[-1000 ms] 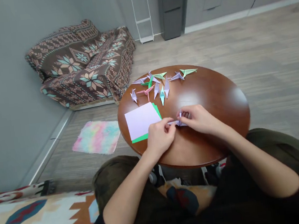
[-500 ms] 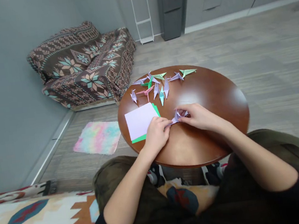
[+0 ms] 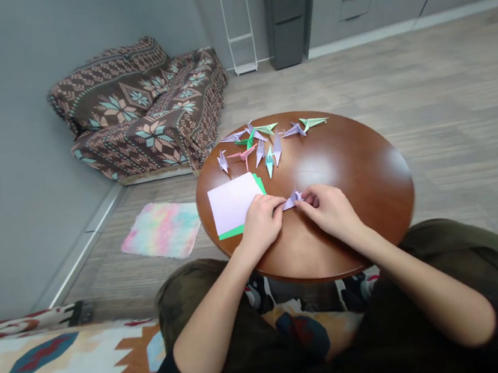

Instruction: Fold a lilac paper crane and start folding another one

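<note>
Left hand (image 3: 261, 219), right hand (image 3: 331, 208) — pinching lilac origami (image 3: 292, 200)

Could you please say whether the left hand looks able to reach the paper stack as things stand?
Probably yes: the left hand is close by the paper stack, nothing visible between them, though it seems to hold the folded lavender paper.

Covered sofa (image 3: 149, 114) sat by grey wall (image 3: 8, 149), pastel rug (image 3: 163, 229) lay on floor (image 3: 465, 142) nearby. White rack (image 3: 246, 69) stood left of grey cabinets (image 3: 390, 9).

Table (image 3: 355, 167): glossy wood. Held piece (image 3: 293, 200): matt paper. Sofa cover (image 3: 151, 132): cloth.
</note>
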Tool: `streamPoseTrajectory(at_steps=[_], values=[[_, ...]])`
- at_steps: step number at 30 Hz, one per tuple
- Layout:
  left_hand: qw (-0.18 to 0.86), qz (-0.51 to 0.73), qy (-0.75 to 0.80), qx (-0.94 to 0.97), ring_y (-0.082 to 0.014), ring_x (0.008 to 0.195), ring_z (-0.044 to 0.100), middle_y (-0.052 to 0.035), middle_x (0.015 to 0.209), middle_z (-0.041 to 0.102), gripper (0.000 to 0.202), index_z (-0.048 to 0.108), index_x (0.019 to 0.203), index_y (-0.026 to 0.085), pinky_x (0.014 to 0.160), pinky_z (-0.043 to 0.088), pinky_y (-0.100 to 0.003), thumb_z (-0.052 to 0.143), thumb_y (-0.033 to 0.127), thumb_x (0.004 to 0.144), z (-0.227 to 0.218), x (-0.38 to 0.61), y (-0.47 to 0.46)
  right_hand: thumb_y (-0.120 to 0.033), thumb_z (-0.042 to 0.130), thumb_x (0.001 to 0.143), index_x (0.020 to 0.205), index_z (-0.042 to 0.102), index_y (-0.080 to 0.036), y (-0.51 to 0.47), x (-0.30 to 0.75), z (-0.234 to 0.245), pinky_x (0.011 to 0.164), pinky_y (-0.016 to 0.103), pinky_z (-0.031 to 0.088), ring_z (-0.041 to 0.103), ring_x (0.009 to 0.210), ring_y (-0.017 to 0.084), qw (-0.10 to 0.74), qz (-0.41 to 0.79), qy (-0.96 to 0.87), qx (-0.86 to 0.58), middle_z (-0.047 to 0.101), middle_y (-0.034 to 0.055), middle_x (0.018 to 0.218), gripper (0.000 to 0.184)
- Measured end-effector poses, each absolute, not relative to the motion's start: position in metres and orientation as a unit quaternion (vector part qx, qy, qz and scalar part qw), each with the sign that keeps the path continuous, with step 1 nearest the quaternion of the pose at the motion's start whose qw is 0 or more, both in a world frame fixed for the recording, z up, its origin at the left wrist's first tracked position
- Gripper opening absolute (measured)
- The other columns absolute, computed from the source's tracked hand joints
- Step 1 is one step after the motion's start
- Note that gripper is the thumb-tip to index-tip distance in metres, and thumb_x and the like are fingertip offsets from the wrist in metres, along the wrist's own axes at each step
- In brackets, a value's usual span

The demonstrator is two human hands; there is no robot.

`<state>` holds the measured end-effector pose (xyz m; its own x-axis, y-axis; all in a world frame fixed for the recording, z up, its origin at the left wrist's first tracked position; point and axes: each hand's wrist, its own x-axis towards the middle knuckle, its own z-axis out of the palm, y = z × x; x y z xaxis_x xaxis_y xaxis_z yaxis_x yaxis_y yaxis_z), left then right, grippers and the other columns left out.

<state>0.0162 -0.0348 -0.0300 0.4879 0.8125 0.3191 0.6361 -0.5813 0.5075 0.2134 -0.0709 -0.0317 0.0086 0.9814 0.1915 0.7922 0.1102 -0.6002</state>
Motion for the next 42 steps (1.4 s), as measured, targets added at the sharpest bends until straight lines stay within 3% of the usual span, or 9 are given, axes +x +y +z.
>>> streamPoseTrajectory(at_steps=[9, 13, 17, 20, 28, 34, 38, 40, 42], values=[[0.155, 0.287, 0.431, 0.841, -0.0256, 0.103, 0.071, -0.0073, 0.105, 0.081, 0.023, 0.079, 0.103, 0.019, 0.097, 0.055, -0.040, 0.058, 0.014, 0.097, -0.022, 0.017, -0.034, -0.019, 0.059, 0.091, 0.084, 0.075, -0.020, -0.034, 0.209, -0.026, 0.073, 0.030, 0.045, 0.073, 0.085, 0.026, 0.230, 0.123, -0.688, -0.677, 0.081, 0.0099, 0.091, 0.017], [0.139, 0.295, 0.432, 0.841, -0.0252, 0.104, 0.070, -0.0065, 0.104, 0.081, 0.023, 0.078, 0.101, 0.019, 0.100, 0.055, -0.040, 0.057, 0.012, 0.095, -0.023, 0.012, -0.031, -0.020, 0.056, 0.095, 0.091, 0.077, -0.017, 0.005, 0.215, -0.020, 0.077, 0.033, 0.047, 0.074, 0.094, 0.030, 0.212, 0.096, -0.664, -0.711, 0.080, 0.0177, 0.099, 0.022], [0.098, 0.296, 0.461, 0.831, -0.0301, 0.125, 0.062, -0.0112, 0.124, 0.076, 0.025, 0.077, 0.105, 0.018, 0.114, 0.047, -0.050, 0.058, 0.009, 0.092, -0.028, 0.001, -0.029, -0.023, 0.053, 0.099, 0.101, 0.079, -0.013, 0.044, 0.223, -0.020, 0.083, 0.036, 0.048, 0.073, 0.103, 0.034, 0.214, 0.078, -0.629, -0.743, 0.079, 0.0235, 0.106, 0.029], [0.040, 0.234, 0.529, 0.815, -0.0359, 0.136, 0.056, -0.0154, 0.142, 0.066, 0.027, 0.073, 0.116, 0.017, 0.118, 0.043, -0.057, 0.063, 0.014, 0.091, -0.029, -0.006, -0.030, -0.030, 0.058, 0.098, 0.104, 0.080, -0.014, 0.058, 0.229, -0.023, 0.087, 0.037, 0.049, 0.072, 0.106, 0.034, 0.224, 0.084, -0.629, -0.740, 0.080, 0.0217, 0.107, 0.028], [0.025, 0.135, 0.558, 0.819, -0.0315, 0.108, 0.071, -0.0145, 0.116, 0.075, 0.014, 0.070, 0.105, 0.018, 0.086, 0.058, -0.040, 0.067, 0.025, 0.094, -0.013, -0.009, -0.034, -0.024, 0.061, 0.094, 0.087, 0.080, -0.015, 0.021, 0.245, -0.022, 0.085, 0.034, 0.048, 0.074, 0.095, 0.030, 0.260, 0.141, -0.656, -0.695, 0.082, 0.0154, 0.094, 0.022], [0.043, 0.111, 0.513, 0.850, -0.0329, 0.130, 0.064, -0.0130, 0.133, 0.073, 0.030, 0.073, 0.115, 0.018, 0.099, 0.058, -0.042, 0.071, 0.039, 0.093, -0.012, 0.004, -0.053, -0.029, 0.070, 0.088, 0.081, 0.076, -0.020, -0.042, 0.232, -0.026, 0.081, 0.034, 0.052, 0.073, 0.078, 0.024, 0.324, 0.239, -0.682, -0.611, 0.080, 0.0075, 0.083, 0.012], [0.102, 0.165, 0.461, 0.866, -0.0257, 0.132, 0.065, -0.0082, 0.143, 0.069, 0.032, 0.074, 0.121, 0.019, 0.115, 0.052, -0.038, 0.066, 0.037, 0.096, -0.012, 0.012, -0.063, -0.032, 0.067, 0.090, 0.101, 0.073, -0.019, -0.067, 0.234, -0.039, 0.093, 0.042, 0.057, 0.076, 0.095, 0.027, 0.418, 0.304, -0.612, -0.598, 0.081, 0.0110, 0.102, 0.018], [0.061, 0.197, 0.483, 0.851, -0.0286, 0.146, 0.052, -0.0075, 0.149, 0.065, 0.033, 0.073, 0.125, 0.020, 0.125, 0.041, -0.046, 0.060, 0.036, 0.099, -0.010, 0.011, -0.063, -0.036, 0.066, 0.092, 0.104, 0.071, -0.020, -0.069, 0.239, -0.044, 0.099, 0.046, 0.058, 0.076, 0.104, 0.028, 0.460, 0.352, -0.564, -0.588, 0.080, 0.0123, 0.106, 0.021], [0.014, 0.184, 0.538, 0.823, -0.0395, 0.155, 0.037, -0.0094, 0.157, 0.057, 0.044, 0.068, 0.134, 0.021, 0.125, 0.031, -0.067, 0.060, 0.044, 0.098, -0.008, 0.009, -0.061, -0.038, 0.065, 0.093, 0.103, 0.070, -0.020, -0.067, 0.242, -0.046, 0.100, 0.047, 0.061, 0.076, 0.108, 0.029, 0.492, 0.407, -0.517, -0.570, 0.079, 0.0130, 0.107, 0.022]])
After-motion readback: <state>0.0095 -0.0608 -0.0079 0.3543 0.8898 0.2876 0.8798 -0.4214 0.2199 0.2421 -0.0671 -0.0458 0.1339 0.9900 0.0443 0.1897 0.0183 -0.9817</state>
